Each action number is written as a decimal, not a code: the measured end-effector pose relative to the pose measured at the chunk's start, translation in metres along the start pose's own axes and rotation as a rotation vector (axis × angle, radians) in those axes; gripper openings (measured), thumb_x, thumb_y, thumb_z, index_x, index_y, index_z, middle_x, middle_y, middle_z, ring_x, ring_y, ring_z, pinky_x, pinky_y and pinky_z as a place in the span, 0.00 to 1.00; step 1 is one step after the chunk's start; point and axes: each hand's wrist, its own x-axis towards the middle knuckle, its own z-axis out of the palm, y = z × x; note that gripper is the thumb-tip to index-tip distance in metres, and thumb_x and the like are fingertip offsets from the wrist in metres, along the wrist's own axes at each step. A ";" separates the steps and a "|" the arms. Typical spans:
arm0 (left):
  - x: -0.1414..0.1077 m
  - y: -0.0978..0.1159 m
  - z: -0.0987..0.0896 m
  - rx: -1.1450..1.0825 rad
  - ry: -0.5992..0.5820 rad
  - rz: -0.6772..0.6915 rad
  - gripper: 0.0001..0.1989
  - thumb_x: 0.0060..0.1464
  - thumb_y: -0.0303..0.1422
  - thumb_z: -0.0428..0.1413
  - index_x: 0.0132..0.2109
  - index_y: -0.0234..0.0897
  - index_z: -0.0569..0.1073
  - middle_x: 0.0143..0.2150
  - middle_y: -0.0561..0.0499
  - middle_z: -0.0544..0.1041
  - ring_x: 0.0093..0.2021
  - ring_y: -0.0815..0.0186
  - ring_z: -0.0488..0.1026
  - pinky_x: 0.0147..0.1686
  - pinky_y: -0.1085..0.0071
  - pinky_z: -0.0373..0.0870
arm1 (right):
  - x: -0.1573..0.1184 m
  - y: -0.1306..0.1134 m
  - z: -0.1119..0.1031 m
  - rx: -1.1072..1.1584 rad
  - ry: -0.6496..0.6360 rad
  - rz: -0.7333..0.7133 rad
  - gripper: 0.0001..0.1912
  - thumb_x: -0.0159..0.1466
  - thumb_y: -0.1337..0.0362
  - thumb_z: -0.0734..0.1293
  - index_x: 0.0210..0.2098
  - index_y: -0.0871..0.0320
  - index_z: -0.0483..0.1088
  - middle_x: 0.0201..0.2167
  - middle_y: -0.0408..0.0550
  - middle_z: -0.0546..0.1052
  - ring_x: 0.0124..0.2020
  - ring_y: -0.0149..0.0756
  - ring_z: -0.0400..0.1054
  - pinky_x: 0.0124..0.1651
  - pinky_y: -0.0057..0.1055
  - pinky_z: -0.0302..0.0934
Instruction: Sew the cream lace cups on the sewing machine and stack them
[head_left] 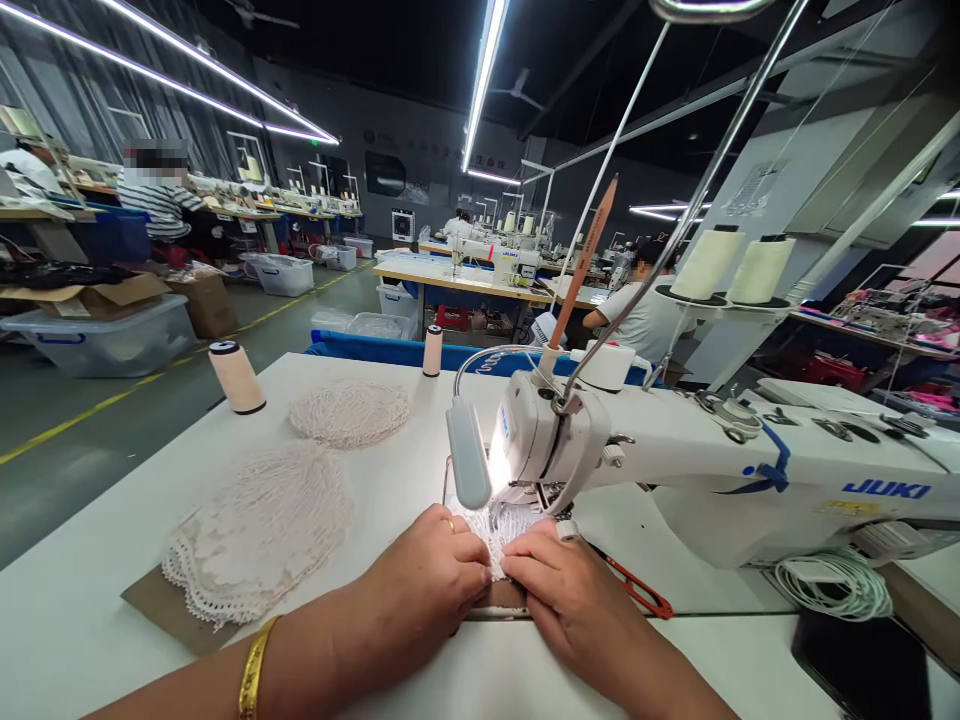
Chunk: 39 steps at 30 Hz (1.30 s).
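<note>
A piece of white lace [498, 545] lies under the needle area of a white sewing machine [637, 430], lit by a small lamp [468, 455]. My left hand [427, 575] grips the lace at its left edge, fingers curled and thumb side toward the cloth. On the other side my right hand [564, 580] pinches the lace, fingers pressed together. The needle itself is mostly hidden behind the lamp and machine head. Left of my hands, a stack of scalloped lace pieces [259, 535] rests partly on a brown card [176, 612], with a second lace pile [349, 412] behind it.
Two peach thread cones [237, 378] [432, 352] stand on the white table [390, 490]. Orange-handled snips [637, 585] lie right of my right hand. A coiled white cable [829, 585] and a dark flat object [859, 660] sit at the right. Other people work at machines beyond.
</note>
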 end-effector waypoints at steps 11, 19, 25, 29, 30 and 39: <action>0.009 -0.011 -0.001 0.090 -0.038 -0.074 0.13 0.66 0.20 0.54 0.37 0.37 0.80 0.39 0.50 0.84 0.39 0.60 0.79 0.41 0.63 0.68 | 0.004 0.009 0.011 -0.103 -0.005 0.137 0.27 0.61 0.82 0.59 0.51 0.53 0.76 0.48 0.50 0.81 0.44 0.47 0.74 0.44 0.42 0.72; 0.016 -0.016 0.000 0.121 -0.043 -0.171 0.13 0.68 0.24 0.53 0.39 0.39 0.81 0.42 0.48 0.83 0.44 0.57 0.79 0.46 0.62 0.73 | 0.009 0.012 0.016 -0.193 0.045 0.203 0.28 0.66 0.78 0.59 0.58 0.51 0.77 0.54 0.54 0.81 0.50 0.50 0.77 0.48 0.45 0.76; 0.014 -0.017 -0.006 0.091 -0.083 -0.260 0.09 0.69 0.27 0.54 0.49 0.41 0.79 0.50 0.45 0.81 0.50 0.53 0.78 0.50 0.60 0.75 | 0.008 0.012 0.016 -0.174 0.062 0.192 0.28 0.68 0.77 0.58 0.62 0.53 0.75 0.57 0.56 0.80 0.55 0.50 0.75 0.55 0.47 0.75; 0.013 -0.013 -0.016 0.137 -0.122 -0.329 0.11 0.66 0.31 0.60 0.54 0.39 0.76 0.57 0.42 0.80 0.55 0.48 0.76 0.53 0.54 0.74 | 0.005 0.012 0.016 -0.153 0.093 0.148 0.26 0.68 0.78 0.58 0.58 0.53 0.75 0.55 0.54 0.81 0.52 0.48 0.76 0.51 0.44 0.75; 0.014 -0.012 -0.018 0.167 -0.142 -0.348 0.11 0.65 0.33 0.61 0.53 0.38 0.76 0.56 0.41 0.80 0.54 0.47 0.77 0.52 0.54 0.74 | 0.004 0.012 0.016 -0.141 0.102 0.126 0.25 0.68 0.78 0.58 0.57 0.52 0.75 0.54 0.53 0.82 0.50 0.47 0.77 0.49 0.42 0.75; 0.016 -0.014 -0.045 0.083 -0.142 -0.366 0.13 0.66 0.26 0.52 0.31 0.38 0.70 0.32 0.50 0.76 0.34 0.59 0.73 0.40 0.63 0.65 | 0.017 -0.017 0.016 0.142 0.183 -0.112 0.22 0.73 0.75 0.61 0.62 0.51 0.68 0.53 0.52 0.81 0.52 0.46 0.75 0.55 0.43 0.71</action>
